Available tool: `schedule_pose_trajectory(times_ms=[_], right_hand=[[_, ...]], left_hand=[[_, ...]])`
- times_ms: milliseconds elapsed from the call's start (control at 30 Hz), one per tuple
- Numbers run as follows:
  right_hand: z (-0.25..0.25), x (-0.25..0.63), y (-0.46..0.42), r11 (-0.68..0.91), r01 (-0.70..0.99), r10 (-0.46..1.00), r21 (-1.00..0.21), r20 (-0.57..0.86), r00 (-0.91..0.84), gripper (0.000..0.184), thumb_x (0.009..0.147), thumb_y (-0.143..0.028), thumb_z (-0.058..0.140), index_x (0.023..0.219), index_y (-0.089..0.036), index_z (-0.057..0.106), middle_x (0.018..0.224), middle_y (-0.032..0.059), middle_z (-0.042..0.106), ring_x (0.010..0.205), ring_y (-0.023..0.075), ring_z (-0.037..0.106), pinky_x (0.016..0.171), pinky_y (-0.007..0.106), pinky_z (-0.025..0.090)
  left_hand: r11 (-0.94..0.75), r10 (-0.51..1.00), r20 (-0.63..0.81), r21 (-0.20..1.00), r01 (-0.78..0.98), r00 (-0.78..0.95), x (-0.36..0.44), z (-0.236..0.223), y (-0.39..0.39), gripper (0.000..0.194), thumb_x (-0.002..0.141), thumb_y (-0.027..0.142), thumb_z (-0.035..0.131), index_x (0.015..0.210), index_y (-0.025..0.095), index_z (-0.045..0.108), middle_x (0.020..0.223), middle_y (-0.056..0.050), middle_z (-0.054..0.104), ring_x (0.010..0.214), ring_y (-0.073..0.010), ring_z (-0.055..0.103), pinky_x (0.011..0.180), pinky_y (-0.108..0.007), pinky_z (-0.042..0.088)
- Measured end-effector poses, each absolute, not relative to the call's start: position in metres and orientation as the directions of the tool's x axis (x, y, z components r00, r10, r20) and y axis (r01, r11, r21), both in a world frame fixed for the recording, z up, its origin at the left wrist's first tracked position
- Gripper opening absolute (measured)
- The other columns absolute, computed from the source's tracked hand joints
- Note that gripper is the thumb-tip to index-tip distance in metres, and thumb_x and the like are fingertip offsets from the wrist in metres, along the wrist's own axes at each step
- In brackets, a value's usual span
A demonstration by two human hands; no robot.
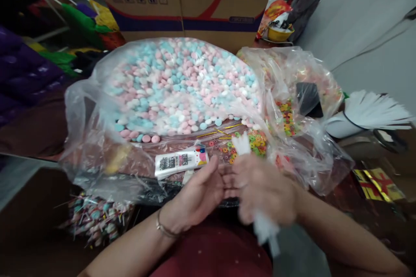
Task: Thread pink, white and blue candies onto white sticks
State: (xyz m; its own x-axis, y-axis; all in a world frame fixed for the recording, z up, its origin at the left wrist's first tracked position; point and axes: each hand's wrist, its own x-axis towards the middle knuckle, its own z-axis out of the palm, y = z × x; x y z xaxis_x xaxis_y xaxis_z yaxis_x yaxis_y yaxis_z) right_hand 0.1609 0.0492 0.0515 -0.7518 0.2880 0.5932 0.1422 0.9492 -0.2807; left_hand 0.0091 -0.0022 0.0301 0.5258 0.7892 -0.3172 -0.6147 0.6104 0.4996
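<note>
My right hand (268, 188), smeared by motion, is closed around a bundle of thin white strips (241, 143) whose ends stick out above and below the fist. Beside it is my left hand (204, 192), palm turned inward and fingers stretched towards the right hand; whether they touch the strips is hidden. Just beyond the hands lie a small stack of white printed packets (181, 162) and a scatter of ring-shaped candies (256, 143). A large clear plastic bag (81, 108) full of pink, blue and white round candies (182, 82) spreads out behind them.
A cardboard box (182, 8) stands at the back. More white strips (377, 110) fan out at the right, near a clear bag of ring candies (292, 69) and a dark block (308, 98). Wrapped candies on sticks (97, 220) fill a box at lower left.
</note>
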Motion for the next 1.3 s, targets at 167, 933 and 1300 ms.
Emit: schedule_pose_trajectory(times_ms=[167, 933, 1300], right_hand=[[0.022, 0.133, 0.019, 1.000, -0.022, -0.017, -0.001, 0.615, -0.789, 0.031, 0.091, -0.023, 0.046, 0.063, -0.027, 0.055, 0.062, -0.0032, 0.058, 0.065, 0.0146, 0.059, 0.072, 0.032, 0.058], [-0.005, 0.156, -0.002, 0.802, 0.311, 0.598, -0.511, 0.694, -0.402, 0.052, 0.096, -0.051, 0.034, 0.139, -0.022, 0.041, 0.124, 0.0131, 0.054, 0.120, 0.0284, 0.050, 0.105, 0.054, 0.042], [0.024, 0.137, 0.020, 0.810, 0.252, 0.530, -0.529, 0.479, -0.699, 0.056, 0.097, -0.053, 0.036, 0.140, -0.017, 0.040, 0.135, 0.0162, 0.053, 0.131, 0.0266, 0.047, 0.110, 0.048, 0.039]], left_hand=[[0.663, 0.741, -0.372, 0.273, -0.697, 0.559, 0.014, 0.026, 0.004, 0.026, 0.077, 0.039, 0.073, 0.073, 0.014, 0.066, 0.067, -0.005, 0.069, 0.082, -0.0235, 0.071, 0.072, -0.031, 0.056], [0.343, 0.914, -0.370, 0.487, -0.803, 0.166, 0.019, -0.001, -0.004, 0.031, 0.064, 0.032, 0.086, 0.074, 0.012, 0.064, 0.058, 0.001, 0.061, 0.052, -0.0111, 0.058, 0.050, -0.021, 0.050], [0.416, 0.890, -0.393, 0.495, -0.763, 0.230, -0.003, -0.003, -0.013, 0.032, 0.070, 0.030, 0.080, 0.069, 0.015, 0.052, 0.050, 0.008, 0.043, 0.038, -0.0028, 0.033, 0.036, -0.015, 0.029]])
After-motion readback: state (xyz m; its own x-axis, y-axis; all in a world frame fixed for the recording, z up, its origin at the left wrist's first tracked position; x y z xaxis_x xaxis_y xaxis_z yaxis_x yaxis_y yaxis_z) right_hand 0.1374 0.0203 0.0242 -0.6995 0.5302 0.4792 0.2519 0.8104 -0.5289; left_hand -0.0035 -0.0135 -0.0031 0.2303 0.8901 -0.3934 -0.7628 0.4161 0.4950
